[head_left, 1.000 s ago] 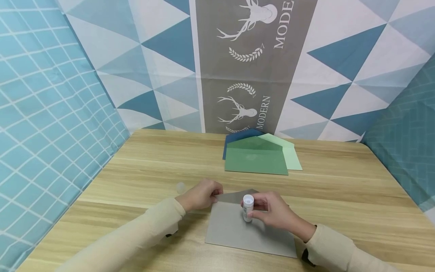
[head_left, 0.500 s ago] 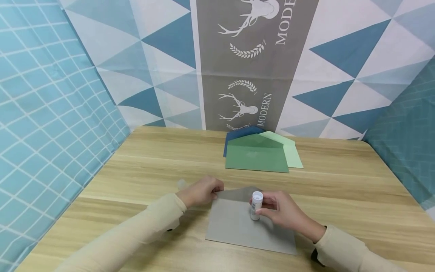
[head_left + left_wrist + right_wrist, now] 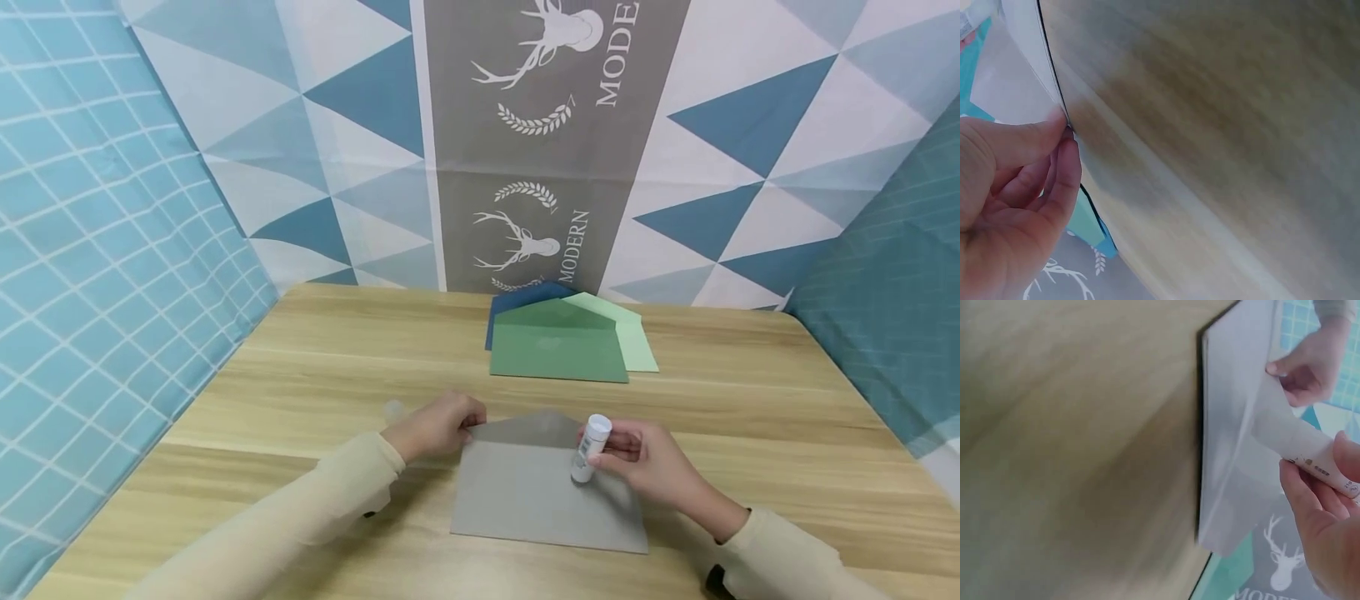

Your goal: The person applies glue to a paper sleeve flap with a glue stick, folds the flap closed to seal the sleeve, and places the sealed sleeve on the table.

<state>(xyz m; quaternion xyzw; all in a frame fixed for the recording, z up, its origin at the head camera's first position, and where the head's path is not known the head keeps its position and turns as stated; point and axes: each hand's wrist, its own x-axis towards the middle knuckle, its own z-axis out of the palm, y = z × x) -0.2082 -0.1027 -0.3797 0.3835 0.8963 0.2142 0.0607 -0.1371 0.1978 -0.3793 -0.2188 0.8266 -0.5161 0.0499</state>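
Observation:
A grey envelope [image 3: 525, 500] lies on the wooden table with its pointed flap [image 3: 542, 427] folded out at the far side. My left hand [image 3: 438, 425] pinches its far left corner between thumb and fingers, as the left wrist view shows up close on the envelope's edge [image 3: 1050, 69]. In my right hand [image 3: 648, 462] I hold a white glue stick [image 3: 591, 450], lower end down over the right part of the envelope near the flap's fold. It leans slightly to the right. The right wrist view shows thumb and fingers around the printed tube [image 3: 1316, 459].
Behind the grey envelope lie a dark green envelope [image 3: 558, 354], a blue one [image 3: 517, 297] and a light green one [image 3: 636, 346], overlapping one another. A small round translucent piece [image 3: 393, 410] is on the table by my left wrist. Patterned cloth [image 3: 375, 167] hangs behind the table.
My right hand has moved the glue stick rightward along the envelope, and the stick has tipped from nearly upright to a slight lean. My left hand stays at the corner.

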